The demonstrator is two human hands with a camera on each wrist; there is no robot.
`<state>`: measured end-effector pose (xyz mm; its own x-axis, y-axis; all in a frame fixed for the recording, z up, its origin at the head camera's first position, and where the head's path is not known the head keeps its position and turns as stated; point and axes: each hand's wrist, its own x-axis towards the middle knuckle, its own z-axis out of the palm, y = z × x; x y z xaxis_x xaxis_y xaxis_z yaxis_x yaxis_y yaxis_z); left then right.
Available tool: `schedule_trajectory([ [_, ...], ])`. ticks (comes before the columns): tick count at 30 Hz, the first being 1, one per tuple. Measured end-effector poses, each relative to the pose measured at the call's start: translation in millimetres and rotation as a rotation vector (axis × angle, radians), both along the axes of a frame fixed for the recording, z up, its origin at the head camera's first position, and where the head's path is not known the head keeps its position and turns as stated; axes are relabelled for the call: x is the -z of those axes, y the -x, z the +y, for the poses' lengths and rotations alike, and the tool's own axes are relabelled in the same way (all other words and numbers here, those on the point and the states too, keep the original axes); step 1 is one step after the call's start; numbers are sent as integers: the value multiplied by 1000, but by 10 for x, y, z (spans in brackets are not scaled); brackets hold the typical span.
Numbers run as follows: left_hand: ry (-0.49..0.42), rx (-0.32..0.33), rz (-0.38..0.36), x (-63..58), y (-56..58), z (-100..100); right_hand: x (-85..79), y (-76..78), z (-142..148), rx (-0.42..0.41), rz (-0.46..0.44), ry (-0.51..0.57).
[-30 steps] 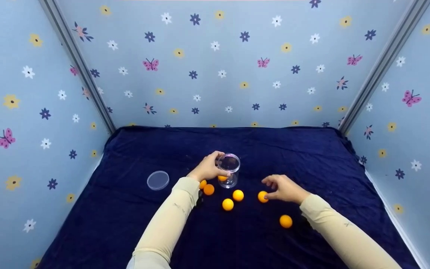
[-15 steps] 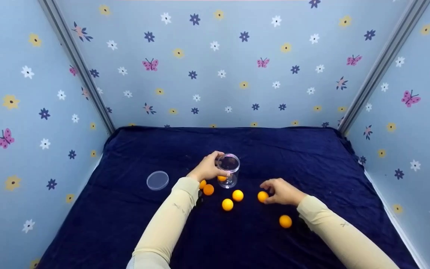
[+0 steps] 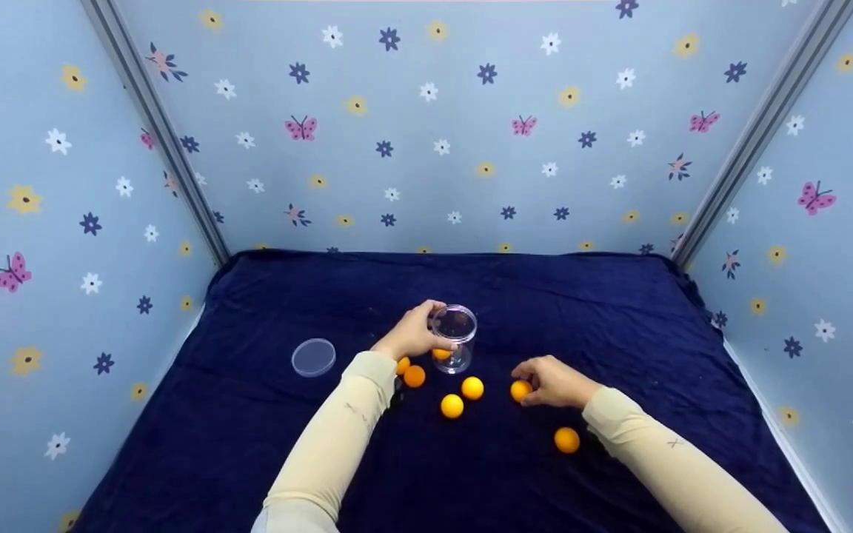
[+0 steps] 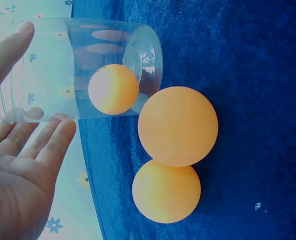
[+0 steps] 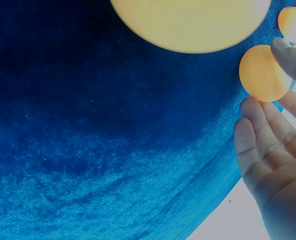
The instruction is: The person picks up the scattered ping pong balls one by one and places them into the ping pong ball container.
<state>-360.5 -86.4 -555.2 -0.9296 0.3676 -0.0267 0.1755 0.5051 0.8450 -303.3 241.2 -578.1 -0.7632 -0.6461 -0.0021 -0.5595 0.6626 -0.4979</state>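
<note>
Two hands are working well apart over the table (image 3: pixel 271 296), and the step going on looks to me like taking hold of a loose ball while a container is being steadied. The left hand (image 3: pixel 412 335) is curling round a clear plastic jar (image 3: pixel 462 342), which is standing upright about midway between the side edges, with one orange ping-pong ball (image 4: pixel 113 89) apparently lying inside near its base. Towards the right edge, the right hand (image 3: pixel 560 383) is curving its thumb and fingers about a second ping-pong ball (image 3: pixel 520 390); whether it is pinching it, I cannot tell. I'd judge the next move is calling for a light, even pinch, since a smooth ball could easily be rolling away. Two balls (image 3: pixel 415 376) are lying beside the left wrist, two more balls (image 3: pixel 472 388) are sitting between the hands, and another ball (image 3: pixel 566 440) is resting closest to the near edge. Towards the left edge, a clear round lid (image 3: pixel 314 357) is lying flat.

Dark blue velvety cloth (image 3: pixel 582 296) is covering the table. Pale blue walls (image 3: pixel 426 133) with flowers and butterflies are enclosing the far and side edges, grey metal posts (image 3: pixel 761 129) rising at the far corners.
</note>
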Motion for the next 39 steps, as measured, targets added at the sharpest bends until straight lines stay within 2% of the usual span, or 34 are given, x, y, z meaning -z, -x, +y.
schedule_trajectory([
  [9, -6, -2, 3, -5, -5, 1, 59, 19, -19, -18, 3, 2],
  [19, 3, 3, -6, -15, 0, -2, -34, 53, -32, 9, 19, 17],
  [39, 12, 5, -11, -9, 4, -4, -401, 189, -134, 61, 31, 66],
])
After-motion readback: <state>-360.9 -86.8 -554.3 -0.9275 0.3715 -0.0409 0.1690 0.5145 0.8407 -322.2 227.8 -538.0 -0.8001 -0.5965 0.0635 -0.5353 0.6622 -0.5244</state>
